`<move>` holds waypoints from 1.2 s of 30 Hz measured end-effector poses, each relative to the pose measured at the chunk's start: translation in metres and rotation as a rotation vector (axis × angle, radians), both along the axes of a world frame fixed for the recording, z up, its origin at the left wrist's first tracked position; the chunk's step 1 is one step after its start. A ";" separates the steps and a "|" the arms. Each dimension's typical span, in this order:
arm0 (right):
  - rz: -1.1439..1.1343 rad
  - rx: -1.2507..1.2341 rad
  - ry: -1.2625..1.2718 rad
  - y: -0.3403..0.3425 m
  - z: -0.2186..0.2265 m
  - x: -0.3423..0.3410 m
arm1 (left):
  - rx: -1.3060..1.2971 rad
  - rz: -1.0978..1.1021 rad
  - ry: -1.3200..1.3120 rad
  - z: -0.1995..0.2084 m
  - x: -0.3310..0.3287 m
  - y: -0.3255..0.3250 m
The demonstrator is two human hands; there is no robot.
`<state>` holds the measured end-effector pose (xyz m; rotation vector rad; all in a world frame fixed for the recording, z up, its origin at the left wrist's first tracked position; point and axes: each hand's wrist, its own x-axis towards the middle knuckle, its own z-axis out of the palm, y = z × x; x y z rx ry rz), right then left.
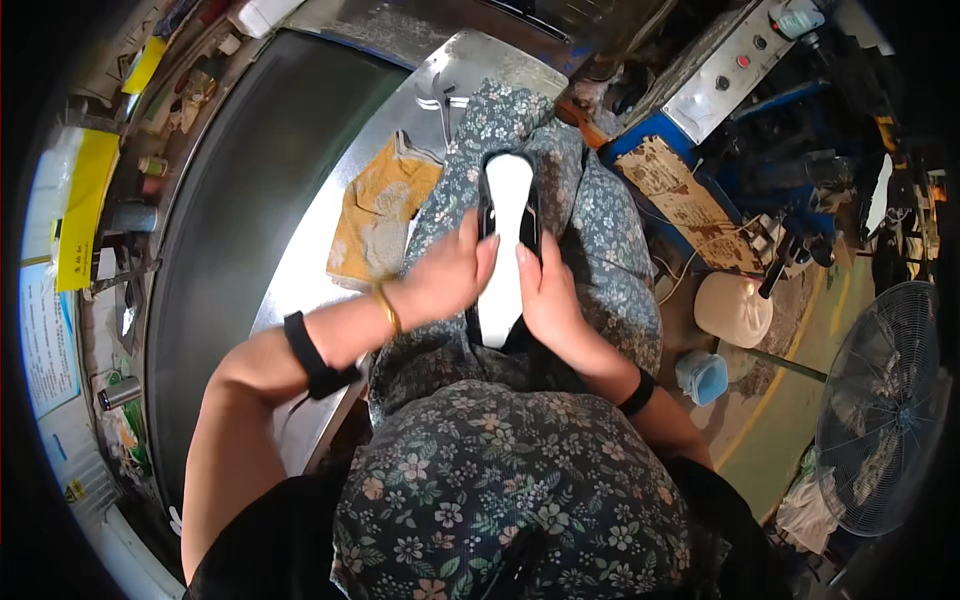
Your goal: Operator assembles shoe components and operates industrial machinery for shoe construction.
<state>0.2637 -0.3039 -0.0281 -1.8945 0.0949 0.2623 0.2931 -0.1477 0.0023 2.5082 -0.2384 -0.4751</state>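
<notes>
A black shoe (505, 262) with a white, sole-shaped face turned up lies lengthwise over my lap, on the floral fabric (605, 225). My left hand (455, 275), slightly blurred, grips its left side with the thumb at the edge of the white face. Around the right side is my right hand (548, 295), thumb along the same face and fingers mostly hidden beneath. A yellow patterned cloth (385, 215) rests on the metal table to the left of the shoe. Beyond it, metal pliers (440, 100) lie beside the fabric.
A dark conveyor belt (250, 190) runs along the left past the metal table (300, 285). At the right stands a blue machine with a button panel (735, 75). A white container (733, 308), a light-blue tub (702, 377) and a large fan (885, 410) stand on the floor.
</notes>
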 end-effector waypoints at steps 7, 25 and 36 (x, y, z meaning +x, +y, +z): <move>-0.045 -0.010 -0.194 -0.011 -0.028 -0.022 | -0.380 0.272 -0.361 -0.077 -0.029 -0.003; 0.050 0.401 -0.098 -0.022 -0.006 0.108 | -0.446 0.109 -0.130 -0.016 0.021 -0.024; 0.300 0.282 -0.262 -0.068 0.078 0.143 | -1.189 0.459 0.528 0.001 -0.010 0.033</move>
